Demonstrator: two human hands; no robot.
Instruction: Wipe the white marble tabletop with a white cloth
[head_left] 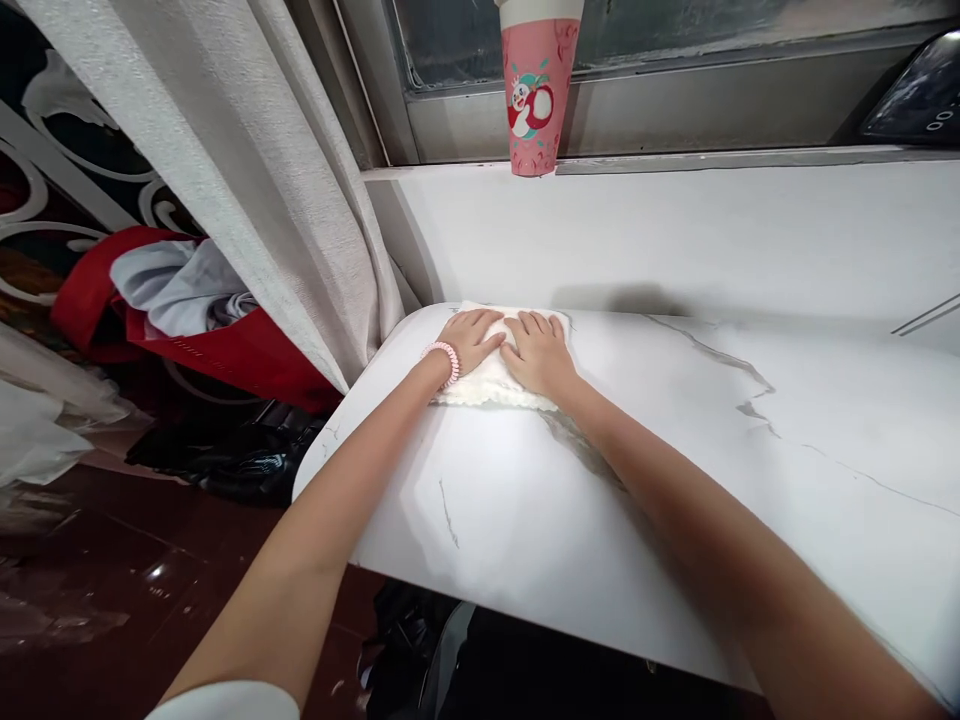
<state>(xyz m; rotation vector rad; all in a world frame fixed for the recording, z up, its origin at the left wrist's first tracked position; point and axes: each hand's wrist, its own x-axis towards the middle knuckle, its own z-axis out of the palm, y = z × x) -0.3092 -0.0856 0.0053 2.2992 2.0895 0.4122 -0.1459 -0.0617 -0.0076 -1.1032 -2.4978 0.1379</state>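
A folded white cloth point(487, 385) lies at the far left corner of a white marble-patterned table point(675, 480). My left hand point(471, 338) lies flat on the cloth's left part, fingers together, with a pink coiled band on the wrist. Beside it, my right hand point(538, 352) presses flat on the cloth's right part. The two hands touch each other at the fingers. Neither hand grips anything.
A pink paper cup point(534, 95) stands on the window ledge above the table. A beige curtain point(247, 170) hangs at the left. Red and grey fabric point(180, 300) and black bags point(225, 460) lie on the dark floor to the left.
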